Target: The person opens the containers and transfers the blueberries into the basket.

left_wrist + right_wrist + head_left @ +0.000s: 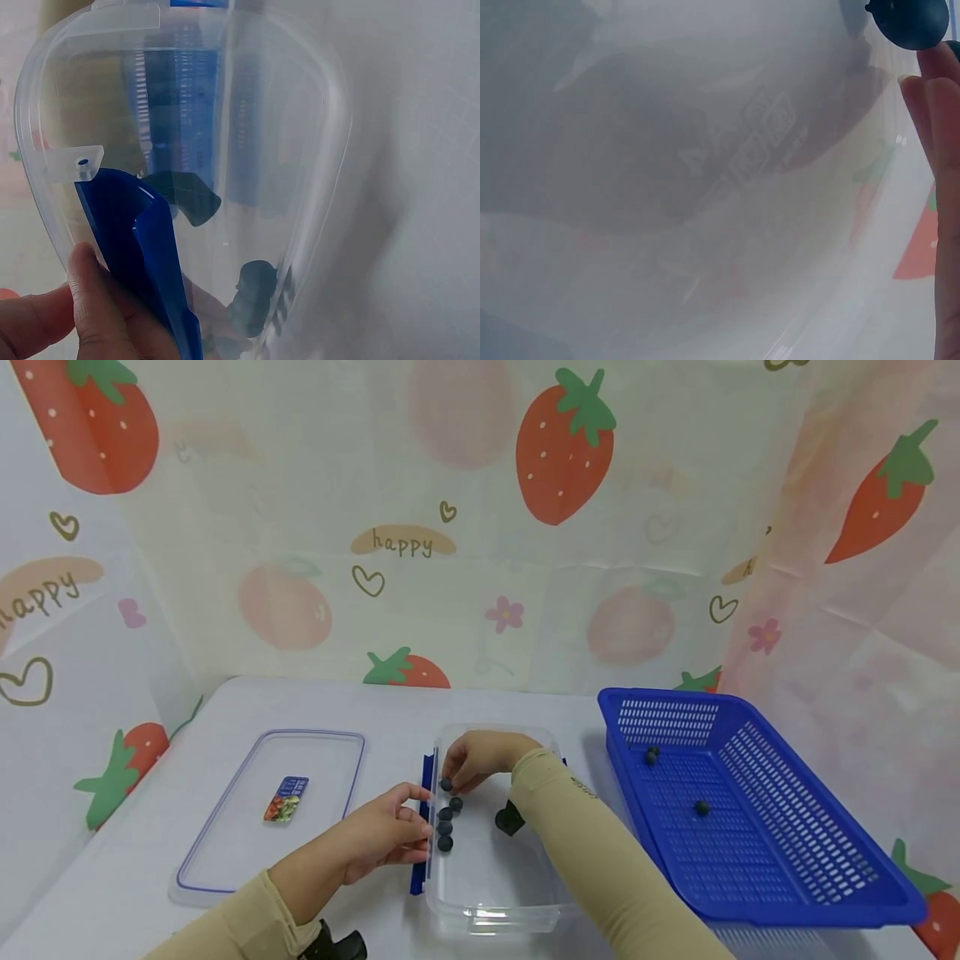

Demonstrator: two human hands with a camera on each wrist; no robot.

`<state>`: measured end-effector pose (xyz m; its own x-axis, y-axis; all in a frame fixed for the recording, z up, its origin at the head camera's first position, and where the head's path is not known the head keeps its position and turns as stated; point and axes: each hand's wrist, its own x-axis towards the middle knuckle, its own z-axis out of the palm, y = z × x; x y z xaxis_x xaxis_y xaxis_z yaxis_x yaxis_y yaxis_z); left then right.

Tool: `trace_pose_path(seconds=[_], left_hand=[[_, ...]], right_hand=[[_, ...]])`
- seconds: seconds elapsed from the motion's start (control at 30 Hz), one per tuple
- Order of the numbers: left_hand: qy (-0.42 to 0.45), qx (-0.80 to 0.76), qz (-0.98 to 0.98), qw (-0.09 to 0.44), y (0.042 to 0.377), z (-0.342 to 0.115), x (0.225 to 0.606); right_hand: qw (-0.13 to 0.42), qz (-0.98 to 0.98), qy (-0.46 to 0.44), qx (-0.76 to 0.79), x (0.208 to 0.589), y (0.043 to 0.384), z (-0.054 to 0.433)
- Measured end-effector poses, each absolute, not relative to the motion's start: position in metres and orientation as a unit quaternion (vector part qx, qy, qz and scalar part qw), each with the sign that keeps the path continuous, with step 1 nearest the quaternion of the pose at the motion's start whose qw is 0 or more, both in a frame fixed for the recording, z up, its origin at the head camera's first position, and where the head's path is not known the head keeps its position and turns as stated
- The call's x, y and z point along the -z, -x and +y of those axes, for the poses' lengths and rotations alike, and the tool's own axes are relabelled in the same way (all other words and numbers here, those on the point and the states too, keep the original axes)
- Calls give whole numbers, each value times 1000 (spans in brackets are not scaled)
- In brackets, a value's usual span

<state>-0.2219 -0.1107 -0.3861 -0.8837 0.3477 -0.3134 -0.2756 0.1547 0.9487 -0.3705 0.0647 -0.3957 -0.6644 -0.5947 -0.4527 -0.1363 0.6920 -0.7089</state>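
Observation:
A clear plastic box (pixel 504 920) with blue side latches (pixel 417 881) stands in the middle of the table. My left hand (pixel 382 835) grips its left wall, fingers at the rim, beside the latch. Inside, along that wall, several small dark balls (pixel 446 828) lie in an uneven row. At the far end of this row my right hand (pixel 483 758) reaches into the box and pinches one dark ball (pixel 446 785) with its fingertips. Up close in the right wrist view, the dark ball (pixel 911 19) is smooth and round with a tiny nub.
A blue slotted basket (pixel 787 868) stands on the right, with a few dark balls (pixel 702 808) in it. On the left lies a clear lid (pixel 225 852) with a blue seal and a colourful label (pixel 285 800). A strawberry-print sheet (pixel 480 627) hangs behind the table.

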Motion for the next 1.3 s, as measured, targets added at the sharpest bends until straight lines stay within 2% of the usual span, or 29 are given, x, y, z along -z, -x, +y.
trace_pose_path(seconds=[0.73, 1.0, 1.3], left_hand=[[-17, -644, 726, 242, 224, -110, 388], [-8, -645, 723, 248, 224, -111, 387], [-12, -642, 726, 248, 224, -110, 387]], right_hand=[[337, 846, 232, 343, 386, 373, 66], [343, 850, 238, 321, 366, 373, 70], [320, 844, 252, 347, 341, 377, 87]])
